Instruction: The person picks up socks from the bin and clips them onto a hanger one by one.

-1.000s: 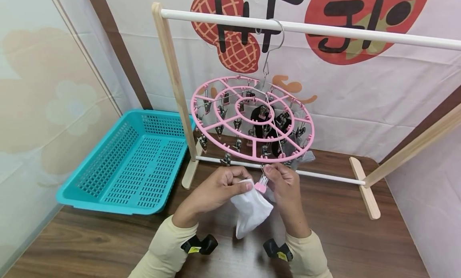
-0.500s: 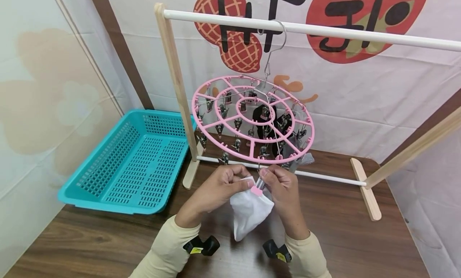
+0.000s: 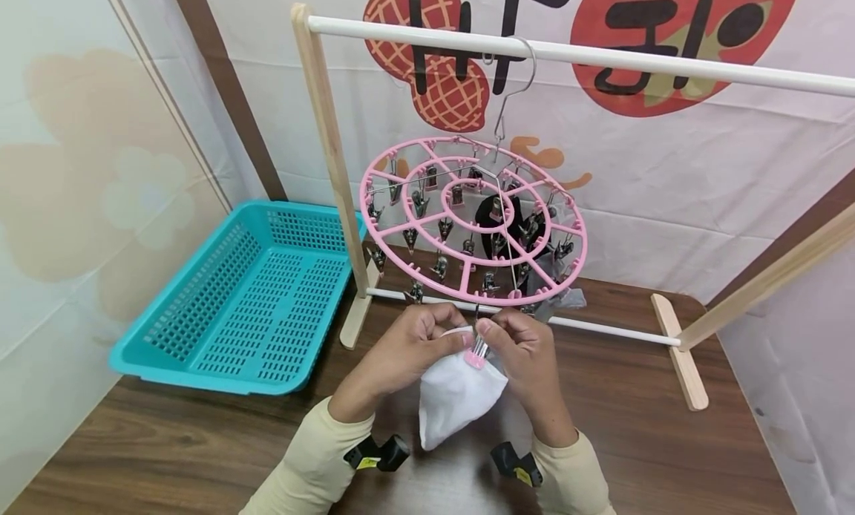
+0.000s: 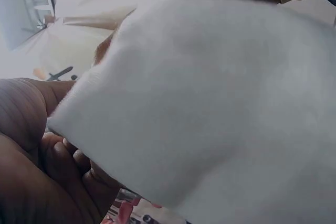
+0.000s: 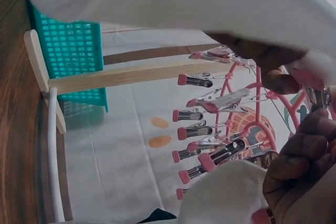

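Note:
A white sock point(image 3: 457, 404) hangs below the near edge of a round pink clip hanger point(image 3: 465, 275). My left hand point(image 3: 414, 348) pinches the sock's top edge between thumb and fingers. My right hand point(image 3: 528, 352) grips a metal clip point(image 3: 476, 358) with a pink tip, which lies over the sock's upper edge. In the left wrist view the sock point(image 4: 210, 93) fills most of the picture and hides the clip. From the right wrist, several other pink-tipped clips point(image 5: 194, 115) dangle from the hanger.
The hanger hooks over a white rod point(image 3: 427, 33) of a wooden-legged rack. Black cloth items point(image 3: 493, 211) and a grey cloth point(image 3: 568, 300) hang toward its right side. A turquoise basket point(image 3: 194, 385) stands left of the rack on the brown table point(image 3: 167, 441).
The clip's pink tip has come down over the sock's edge, where it was beside it. The right hand has shifted slightly left, and the sock hangs more spread out.

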